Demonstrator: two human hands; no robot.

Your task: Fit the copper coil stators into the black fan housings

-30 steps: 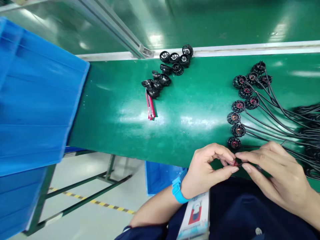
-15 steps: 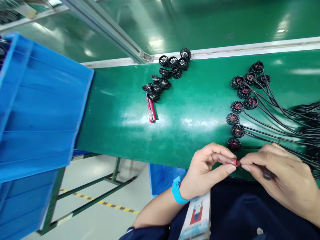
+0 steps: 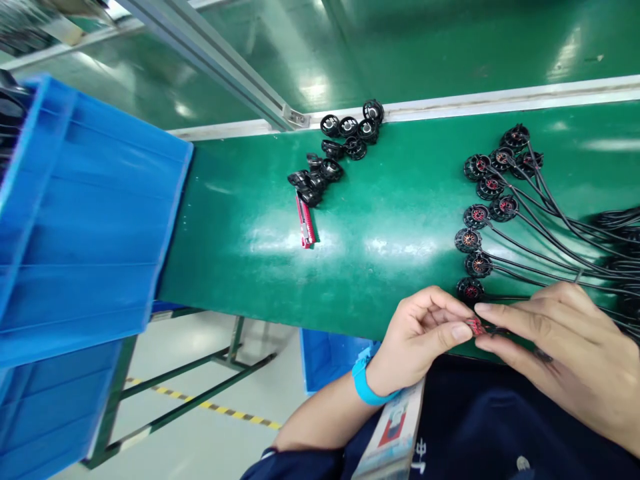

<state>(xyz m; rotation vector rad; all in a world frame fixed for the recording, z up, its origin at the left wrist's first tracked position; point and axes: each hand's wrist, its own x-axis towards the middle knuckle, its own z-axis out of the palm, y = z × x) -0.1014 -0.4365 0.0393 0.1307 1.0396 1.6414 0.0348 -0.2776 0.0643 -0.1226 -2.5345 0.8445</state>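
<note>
My left hand (image 3: 425,333), with a blue wrist strap (image 3: 364,379), pinches a small red part (image 3: 476,326) between thumb and fingertips. Thin dark strands show beside that part. My right hand (image 3: 565,340) is close on the right, its index finger and thumb spread around the red part. A dark object (image 3: 543,356) lies partly hidden under its palm, and a thin tip (image 3: 579,275) sticks out above the knuckles; what it is I cannot make out. Just beyond my hands, a round black piece with a red centre (image 3: 470,289) rests on the green table (image 3: 380,293).
Several round black pieces with cables (image 3: 504,207) stand at the right, their cables running to a bundle (image 3: 617,260). Loose black rings (image 3: 347,127) and a red utility knife (image 3: 306,223) lie further left. Blue crates (image 3: 100,220) are stacked at the left; another blue bin (image 3: 330,360) is below the table edge.
My right index finger and thumb have parted from their pinch at the red part. More of the red part shows now. The view has shifted slightly.
</note>
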